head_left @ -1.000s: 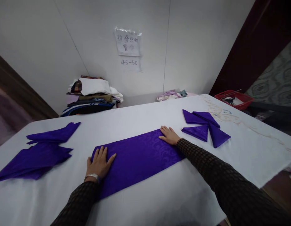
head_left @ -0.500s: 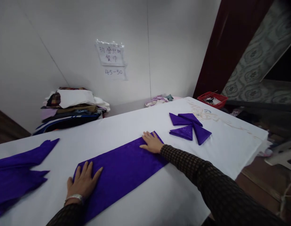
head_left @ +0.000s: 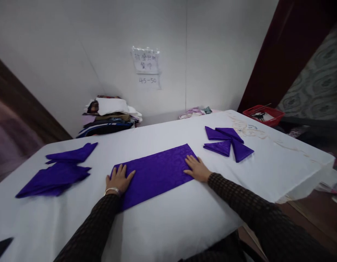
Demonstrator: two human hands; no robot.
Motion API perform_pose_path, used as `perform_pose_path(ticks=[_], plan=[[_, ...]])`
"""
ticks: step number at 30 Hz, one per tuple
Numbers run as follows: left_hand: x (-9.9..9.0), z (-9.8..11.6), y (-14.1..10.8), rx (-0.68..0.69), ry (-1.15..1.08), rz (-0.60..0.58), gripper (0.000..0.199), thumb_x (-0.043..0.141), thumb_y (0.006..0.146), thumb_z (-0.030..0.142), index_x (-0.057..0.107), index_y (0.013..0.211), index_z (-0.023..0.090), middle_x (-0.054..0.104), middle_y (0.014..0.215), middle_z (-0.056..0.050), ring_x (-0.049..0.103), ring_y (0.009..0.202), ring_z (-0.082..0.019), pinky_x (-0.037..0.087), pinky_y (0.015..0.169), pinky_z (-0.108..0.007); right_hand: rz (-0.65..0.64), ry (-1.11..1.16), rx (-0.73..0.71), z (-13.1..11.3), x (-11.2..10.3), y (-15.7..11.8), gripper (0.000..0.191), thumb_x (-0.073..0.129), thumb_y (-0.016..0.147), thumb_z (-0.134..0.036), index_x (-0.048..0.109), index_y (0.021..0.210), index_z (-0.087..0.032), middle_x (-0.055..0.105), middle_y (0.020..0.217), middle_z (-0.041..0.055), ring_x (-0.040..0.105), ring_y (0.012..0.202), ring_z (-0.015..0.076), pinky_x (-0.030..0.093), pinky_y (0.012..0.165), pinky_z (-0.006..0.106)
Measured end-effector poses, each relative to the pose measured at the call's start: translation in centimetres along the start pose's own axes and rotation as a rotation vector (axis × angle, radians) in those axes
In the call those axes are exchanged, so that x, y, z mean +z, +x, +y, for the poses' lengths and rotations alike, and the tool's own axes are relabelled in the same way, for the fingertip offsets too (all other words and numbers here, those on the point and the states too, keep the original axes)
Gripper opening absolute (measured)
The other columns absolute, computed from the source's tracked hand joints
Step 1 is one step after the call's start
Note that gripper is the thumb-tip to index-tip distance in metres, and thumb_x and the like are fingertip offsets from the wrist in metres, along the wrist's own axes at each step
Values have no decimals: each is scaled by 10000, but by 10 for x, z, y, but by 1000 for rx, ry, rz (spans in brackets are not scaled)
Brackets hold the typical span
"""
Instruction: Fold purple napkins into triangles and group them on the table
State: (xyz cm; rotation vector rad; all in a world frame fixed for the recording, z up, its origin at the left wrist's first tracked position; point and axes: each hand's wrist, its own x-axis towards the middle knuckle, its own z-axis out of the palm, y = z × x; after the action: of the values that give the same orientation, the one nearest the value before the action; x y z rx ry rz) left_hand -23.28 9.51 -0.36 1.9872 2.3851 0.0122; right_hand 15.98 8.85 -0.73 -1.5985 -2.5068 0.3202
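Observation:
A purple patterned napkin (head_left: 157, 171), folded into a long rectangle, lies flat on the white-covered table (head_left: 168, 222). My left hand (head_left: 119, 180) rests on its left end with fingers spread. On the right end, near the edge towards me, lies my right hand (head_left: 197, 169), also flat with fingers apart. Neither hand grips the cloth. Beyond the right hand, several purple napkins folded into triangles (head_left: 225, 142) are arranged in a pinwheel. Left of my left hand are loosely folded purple cloths (head_left: 59, 176).
A pile of folded clothes (head_left: 111, 116) stands at the back against the wall, below a handwritten paper sign (head_left: 146, 67). Further right are a small heap of lilac cloth (head_left: 194, 112) and a red basket (head_left: 263, 114). A dark object (head_left: 1, 247) shows at the lower left.
The view has shifted left and back, so more of the table's left side shows. My right hand has slid along the napkin from its far edge towards the near right corner. The left hand stays on the left end.

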Motion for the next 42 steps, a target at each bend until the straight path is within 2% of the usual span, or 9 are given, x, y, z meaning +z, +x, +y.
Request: perform_pose_path(ticks=[4,10,17,20,23,29,32,39,42], plan=[[-2,1,1,-8,-18,-6,742,224,859,608,291,1438,150,205,1531,-90,130,1402,-314,162,1082,-566,5,-77,114,36,-3,-18,744,225,895,-636,269,1450,-142,200,1525,126,139,1404,264,106,1107,507],[-22,17,-15,-61,-114,47,744,194,878,609,265,1442,130,143,1536,-147,135,1404,-313,172,1078,-576,24,-131,116,40,4,-20,730,198,899,-624,268,1449,-149,216,1523,117,152,1401,258,123,1106,496],[-4,135,-77,320,-188,50,771,196,859,673,267,1451,185,129,1545,-102,85,1414,-299,45,1106,-554,42,-194,114,44,9,-20,689,182,904,-573,274,1444,-155,239,1517,114,179,1394,264,167,1091,514],[9,161,-86,318,-195,49,795,151,848,692,274,1451,189,143,1545,-76,76,1417,-266,34,1116,-493,39,-221,109,45,9,-22,690,176,904,-554,282,1438,-130,243,1515,121,188,1391,263,185,1087,512],[13,140,-89,222,-188,42,836,130,838,706,274,1450,154,165,1538,-101,91,1411,-292,37,1110,-510,45,-237,97,46,10,-23,682,177,901,-539,282,1435,-129,255,1510,126,192,1389,267,202,1080,516],[4,28,-107,-119,-131,5,822,199,838,695,234,1458,157,120,1544,-116,73,1413,-314,58,1098,-587,65,-254,73,50,14,-24,655,185,898,-514,269,1439,-154,265,1507,121,199,1386,272,216,1072,531],[1,-11,-119,-268,-87,8,809,193,837,684,221,1462,171,117,1547,-107,73,1414,-311,82,1098,-588,64,-248,55,51,15,-23,645,192,897,-509,285,1433,-163,273,1503,125,215,1381,280,225,1064,545],[4,-25,-128,-315,-63,10,819,149,827,691,217,1464,180,135,1544,-107,89,1412,-315,87,1097,-592,-13,-245,81,53,10,-22,643,203,889,-524,386,1390,-165,279,1499,130,213,1382,294,222,1059,568],[6,-25,-128,-308,-62,17,823,137,826,692,215,1465,180,143,1543,-104,95,1410,-320,87,1093,-602,26,-235,114,25,4,-14,699,202,881,-563,358,1407,-131,238,1510,145,187,1389,307,197,1057,597]])
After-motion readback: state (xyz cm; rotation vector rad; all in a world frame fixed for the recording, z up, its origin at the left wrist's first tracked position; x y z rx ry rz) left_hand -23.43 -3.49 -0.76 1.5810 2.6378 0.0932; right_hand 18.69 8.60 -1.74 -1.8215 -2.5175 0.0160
